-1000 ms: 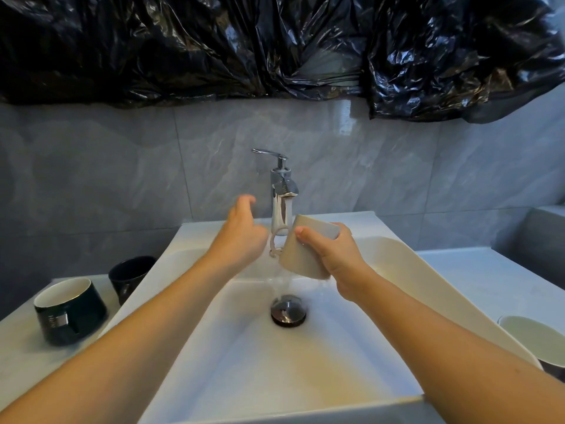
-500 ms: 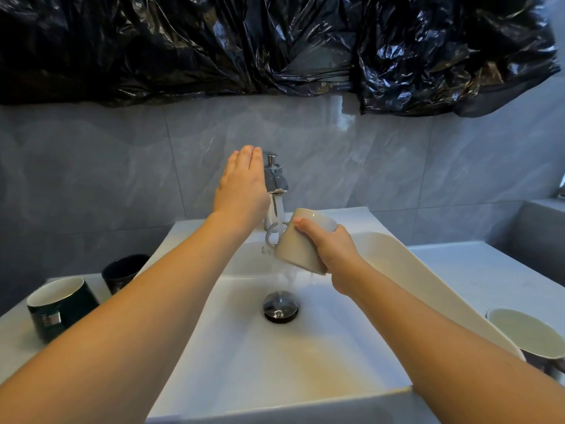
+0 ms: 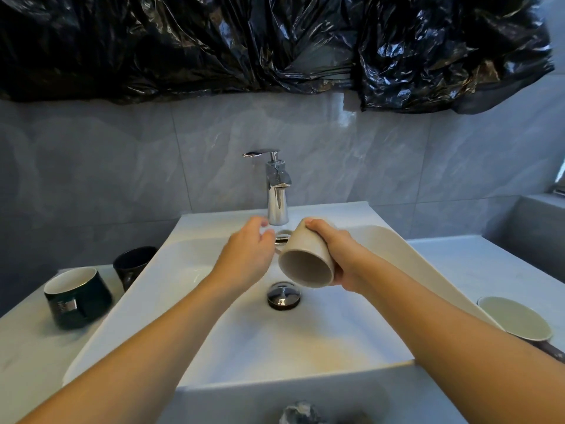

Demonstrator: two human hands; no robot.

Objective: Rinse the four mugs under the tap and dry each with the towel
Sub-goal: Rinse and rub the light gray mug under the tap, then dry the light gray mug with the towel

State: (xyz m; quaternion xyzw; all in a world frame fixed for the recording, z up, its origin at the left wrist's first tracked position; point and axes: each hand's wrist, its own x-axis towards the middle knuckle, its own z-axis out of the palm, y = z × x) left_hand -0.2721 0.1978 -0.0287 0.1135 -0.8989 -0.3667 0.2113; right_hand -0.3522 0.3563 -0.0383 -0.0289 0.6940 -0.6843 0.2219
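The white basin (image 3: 244, 341) lay beneath both my hands, and the chrome tap (image 3: 277, 191) just beyond them ran no water that I could see. My right hand (image 3: 339, 258) gripped the beige mug (image 3: 308, 261), tipped mouth toward me over the drain (image 3: 283, 295). My left hand (image 3: 249, 255) hovered beside it, fingers loosely curled, holding nothing. I judged this mug rinsed but undried; three mugs waited: a green mug (image 3: 78, 296) and a black mug (image 3: 134, 264) left of my left hand, a pale-lined mug (image 3: 516, 319) right of my right arm. I saw no towel.

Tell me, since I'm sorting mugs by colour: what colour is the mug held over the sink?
Beige, inside and out; the head view shows the mug in the right hand.
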